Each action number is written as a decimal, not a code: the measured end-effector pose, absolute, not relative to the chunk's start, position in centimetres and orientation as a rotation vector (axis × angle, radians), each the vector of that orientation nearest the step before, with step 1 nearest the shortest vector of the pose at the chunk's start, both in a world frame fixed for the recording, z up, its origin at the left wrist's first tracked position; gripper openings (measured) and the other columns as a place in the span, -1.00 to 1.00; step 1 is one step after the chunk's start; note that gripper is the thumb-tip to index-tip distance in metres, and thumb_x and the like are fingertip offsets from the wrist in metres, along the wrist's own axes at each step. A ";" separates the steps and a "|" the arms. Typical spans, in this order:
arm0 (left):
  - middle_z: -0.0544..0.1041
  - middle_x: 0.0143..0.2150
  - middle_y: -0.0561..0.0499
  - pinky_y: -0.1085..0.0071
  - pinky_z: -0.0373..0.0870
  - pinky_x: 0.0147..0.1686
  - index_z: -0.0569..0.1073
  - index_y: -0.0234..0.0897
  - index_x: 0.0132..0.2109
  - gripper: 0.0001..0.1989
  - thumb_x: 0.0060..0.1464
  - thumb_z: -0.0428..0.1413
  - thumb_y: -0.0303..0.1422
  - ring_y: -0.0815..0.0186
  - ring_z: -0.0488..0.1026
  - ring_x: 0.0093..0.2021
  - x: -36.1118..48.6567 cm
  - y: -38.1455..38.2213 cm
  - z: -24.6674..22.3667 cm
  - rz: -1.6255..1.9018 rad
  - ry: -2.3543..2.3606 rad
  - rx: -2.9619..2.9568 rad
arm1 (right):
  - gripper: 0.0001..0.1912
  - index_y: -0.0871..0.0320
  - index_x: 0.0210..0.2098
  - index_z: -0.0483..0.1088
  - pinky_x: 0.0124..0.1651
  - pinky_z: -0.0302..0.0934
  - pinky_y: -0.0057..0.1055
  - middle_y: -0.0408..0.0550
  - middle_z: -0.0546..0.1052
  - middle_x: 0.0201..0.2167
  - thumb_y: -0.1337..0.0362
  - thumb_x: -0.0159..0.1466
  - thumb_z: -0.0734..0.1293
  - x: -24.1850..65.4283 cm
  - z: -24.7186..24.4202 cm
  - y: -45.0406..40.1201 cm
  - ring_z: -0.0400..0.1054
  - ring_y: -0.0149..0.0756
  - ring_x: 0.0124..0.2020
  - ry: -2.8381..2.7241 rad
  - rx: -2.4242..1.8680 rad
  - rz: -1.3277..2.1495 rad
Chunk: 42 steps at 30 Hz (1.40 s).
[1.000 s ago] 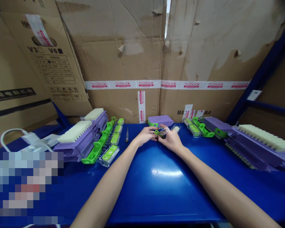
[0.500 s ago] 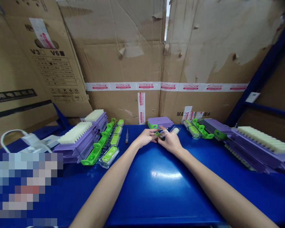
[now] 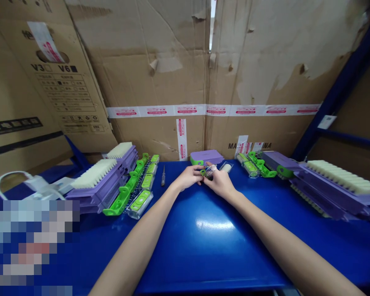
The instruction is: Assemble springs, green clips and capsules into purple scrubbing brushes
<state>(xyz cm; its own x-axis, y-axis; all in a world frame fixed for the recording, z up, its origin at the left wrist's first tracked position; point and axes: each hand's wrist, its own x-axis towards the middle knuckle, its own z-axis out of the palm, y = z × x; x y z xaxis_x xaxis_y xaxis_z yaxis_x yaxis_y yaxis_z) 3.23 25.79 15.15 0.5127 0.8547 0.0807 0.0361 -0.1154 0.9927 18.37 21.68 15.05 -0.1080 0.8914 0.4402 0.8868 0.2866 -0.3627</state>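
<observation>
My left hand [image 3: 188, 178] and my right hand [image 3: 219, 181] meet near the back middle of the blue table. Between them is a small green part [image 3: 203, 172], which the fingers of both hands pinch. A metal coil spring [image 3: 210, 171] stands at my right hand's fingers, by the green part. Just behind the hands lies a purple piece with a green end [image 3: 207, 156]. To the right of my right hand, a clear case with a whitish piece inside [image 3: 226, 167] rests on the table.
A screwdriver [image 3: 163, 177] lies left of my hands. Purple blocks with cream bristles [image 3: 94, 173], green brackets [image 3: 121, 200] and clear-cased green pieces [image 3: 141, 203] line the left. Similar bristled blocks [image 3: 342, 176] are at right. A white plug and cable [image 3: 38, 183] are far left.
The view has shifted slightly. My right hand's index finger, earlier stretched over the spring, is now lower, and more of the spring shows.
</observation>
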 end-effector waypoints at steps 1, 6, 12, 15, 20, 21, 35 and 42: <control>0.52 -0.44 -0.02 0.49 0.32 -0.47 0.34 -0.45 0.07 -0.41 -0.20 0.17 -0.58 0.44 0.39 -0.52 3.3 25.7 15.2 0.845 0.797 1.545 | -0.38 0.26 0.18 0.17 -0.33 0.22 -0.38 0.06 0.57 -0.36 0.24 0.14 0.27 18.4 15.0 21.8 0.46 -0.10 -0.33 -1.950 -1.581 0.031; 0.48 -0.48 0.04 0.53 0.22 -0.49 0.30 -0.48 0.11 -0.35 -0.23 0.14 -0.61 0.49 0.31 -0.55 3.9 25.1 15.2 0.869 0.787 1.587 | -0.40 0.27 0.15 0.21 -0.30 0.23 -0.38 0.05 0.57 -0.32 0.29 0.11 0.29 18.8 14.9 22.1 0.46 -0.10 -0.29 -1.859 -1.557 0.124; 0.52 -0.43 -0.01 0.52 0.21 -0.50 0.28 -0.48 0.14 -0.38 -0.15 0.14 -0.54 0.49 0.28 -0.56 4.3 25.3 14.9 0.885 0.851 1.669 | -0.57 0.23 -0.01 0.35 -0.19 0.25 -0.37 0.01 0.57 -0.31 0.31 0.10 0.29 19.0 15.4 22.1 0.44 -0.10 -0.17 -1.778 -1.484 0.330; 0.55 -0.37 -0.05 0.52 0.23 -0.49 0.27 -0.46 0.16 -0.39 -0.11 0.13 -0.52 0.48 0.29 -0.55 4.3 25.4 14.7 0.884 0.863 1.724 | -0.49 0.26 0.05 0.29 -0.20 0.27 -0.37 -0.03 0.57 -0.38 0.31 0.09 0.30 19.1 15.4 22.2 0.46 -0.13 -0.22 -1.721 -1.461 0.433; 0.57 -0.36 -0.06 0.48 0.29 -0.39 0.27 -0.47 0.16 -0.39 -0.11 0.11 -0.55 0.43 0.36 -0.51 4.3 25.4 14.6 0.901 0.868 1.776 | -0.41 0.29 0.13 0.22 -0.23 0.29 -0.35 -0.04 0.58 -0.40 0.30 0.10 0.31 19.2 15.2 22.3 0.47 -0.13 -0.25 -1.708 -1.418 0.476; 0.58 -0.35 -0.07 0.47 0.31 -0.35 0.28 -0.48 0.16 -0.39 -0.12 0.11 -0.56 0.41 0.39 -0.47 4.4 25.4 14.6 0.913 0.861 1.774 | -0.43 0.28 0.11 0.24 -0.22 0.29 -0.35 -0.03 0.58 -0.38 0.29 0.10 0.30 19.1 15.2 22.3 0.46 -0.13 -0.24 -1.714 -1.416 0.465; 0.58 -0.38 -0.03 0.42 0.35 -0.22 0.27 -0.49 0.16 -0.35 -0.17 0.10 -0.61 0.32 0.48 -0.36 4.8 25.3 15.0 1.026 0.788 1.663 | -0.53 0.22 0.10 0.27 -0.32 0.26 -0.36 0.06 0.56 -0.30 0.26 0.20 0.21 18.8 13.7 22.4 0.47 -0.12 -0.35 -1.834 -1.429 -0.155; 0.59 -0.37 -0.04 0.41 0.36 -0.20 0.30 -0.44 0.15 -0.38 -0.14 0.11 -0.60 0.31 0.50 -0.34 4.8 25.1 15.1 1.027 0.823 1.660 | -0.60 0.19 0.01 0.35 -0.15 0.29 -0.28 0.07 0.52 -0.13 0.23 0.19 0.25 18.7 14.0 22.4 0.45 -0.11 -0.19 -1.717 -1.370 -0.034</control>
<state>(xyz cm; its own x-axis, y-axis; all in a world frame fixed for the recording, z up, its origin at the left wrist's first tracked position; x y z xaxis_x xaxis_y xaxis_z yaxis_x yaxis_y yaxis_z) 4.83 25.08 15.08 0.4128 0.8771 0.2458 0.0492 -0.2909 0.9555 18.66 22.39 14.05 0.0308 0.7606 0.6485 0.7859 0.3825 -0.4859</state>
